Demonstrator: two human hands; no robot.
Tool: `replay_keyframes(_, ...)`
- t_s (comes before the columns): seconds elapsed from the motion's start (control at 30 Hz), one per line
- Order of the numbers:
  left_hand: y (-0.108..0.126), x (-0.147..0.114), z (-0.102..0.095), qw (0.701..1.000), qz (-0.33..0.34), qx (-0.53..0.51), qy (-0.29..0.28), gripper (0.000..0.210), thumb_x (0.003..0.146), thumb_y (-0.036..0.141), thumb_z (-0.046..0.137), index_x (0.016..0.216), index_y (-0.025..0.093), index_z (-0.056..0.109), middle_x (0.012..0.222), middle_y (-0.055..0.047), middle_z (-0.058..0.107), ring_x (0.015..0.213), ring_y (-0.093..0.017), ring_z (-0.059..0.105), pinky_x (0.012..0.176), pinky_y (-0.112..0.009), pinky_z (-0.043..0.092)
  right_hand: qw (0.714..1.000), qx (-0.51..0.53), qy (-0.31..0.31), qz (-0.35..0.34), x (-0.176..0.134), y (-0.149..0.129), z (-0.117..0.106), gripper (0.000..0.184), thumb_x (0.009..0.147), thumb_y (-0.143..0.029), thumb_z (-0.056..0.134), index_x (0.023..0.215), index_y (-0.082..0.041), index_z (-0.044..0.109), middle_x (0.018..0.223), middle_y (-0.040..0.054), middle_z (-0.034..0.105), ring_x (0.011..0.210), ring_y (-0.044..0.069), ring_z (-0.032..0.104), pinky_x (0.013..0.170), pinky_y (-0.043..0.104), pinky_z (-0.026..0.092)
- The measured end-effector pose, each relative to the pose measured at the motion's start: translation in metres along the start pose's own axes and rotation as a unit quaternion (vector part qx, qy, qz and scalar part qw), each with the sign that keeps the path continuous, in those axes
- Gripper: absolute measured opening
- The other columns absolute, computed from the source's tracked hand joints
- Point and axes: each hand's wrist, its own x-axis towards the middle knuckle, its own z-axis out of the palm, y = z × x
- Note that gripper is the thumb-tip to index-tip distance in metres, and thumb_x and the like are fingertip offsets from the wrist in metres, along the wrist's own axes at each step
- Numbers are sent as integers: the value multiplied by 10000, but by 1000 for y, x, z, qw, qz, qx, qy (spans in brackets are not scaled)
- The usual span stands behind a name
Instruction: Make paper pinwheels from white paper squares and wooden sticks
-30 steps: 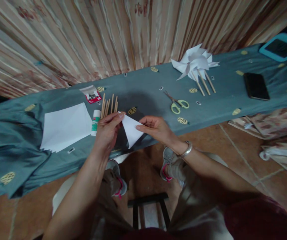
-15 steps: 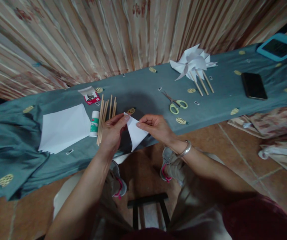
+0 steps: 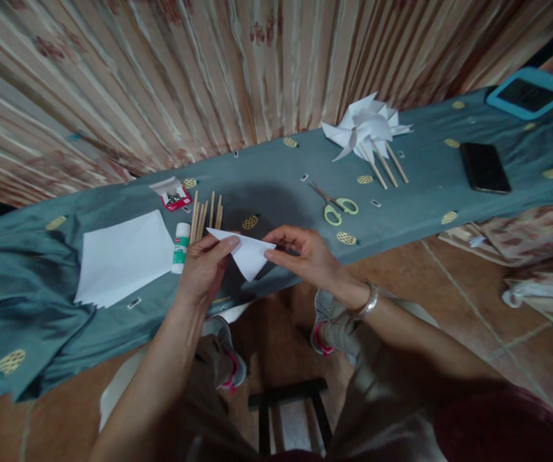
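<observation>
A small sheet of white paper (image 3: 249,258), folded into a triangle, is held up between my two hands over the front edge of the table. My left hand (image 3: 204,266) pinches its left side, thumb on top. At the right corner, my right hand (image 3: 305,255) grips it between thumb and fingers. Just beyond my left hand lie several wooden sticks (image 3: 200,215), partly hidden by that hand, beside a white and green glue stick (image 3: 180,247). Green-handled scissors (image 3: 334,204) rest on the cloth beyond my right hand.
A stack of white paper (image 3: 125,256) lies at the left, near a small red box (image 3: 175,197) of metal pieces. Paper pinwheels (image 3: 365,128) on sticks lie at the back right. Further right are a black phone (image 3: 485,167) and a blue-framed tablet (image 3: 530,93). A patterned curtain (image 3: 238,70) hangs behind.
The folded paper has turned in my hands, so its long edge now runs nearly level and a point hangs down. My left hand has shifted slightly left and down.
</observation>
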Motion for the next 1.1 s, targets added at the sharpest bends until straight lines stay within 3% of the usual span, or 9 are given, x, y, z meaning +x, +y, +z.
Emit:
replay_keyframes(0.57, 0, -2, -4, 1000, 16, 11, 24, 161, 451, 197, 834, 547, 193, 704, 703, -18, 738, 647, -136, 630, 662, -277, 504, 996, 76, 33, 33, 2, 6, 2, 174, 752, -328, 713, 795, -175, 644, 721, -14, 654, 656, 95, 582, 658, 246, 469)
replay_keyframes(1.1, 0, -3, -6, 999, 20, 14, 23, 146, 474, 201, 833, 559, 199, 714, 740, -26, 748, 706, -145, 653, 710, -276, 515, 990, 126, 33, 55, 3, 4, 2, 224, 708, -348, 769, 789, -172, 658, 742, -10, 676, 681, 95, 603, 671, 242, 493)
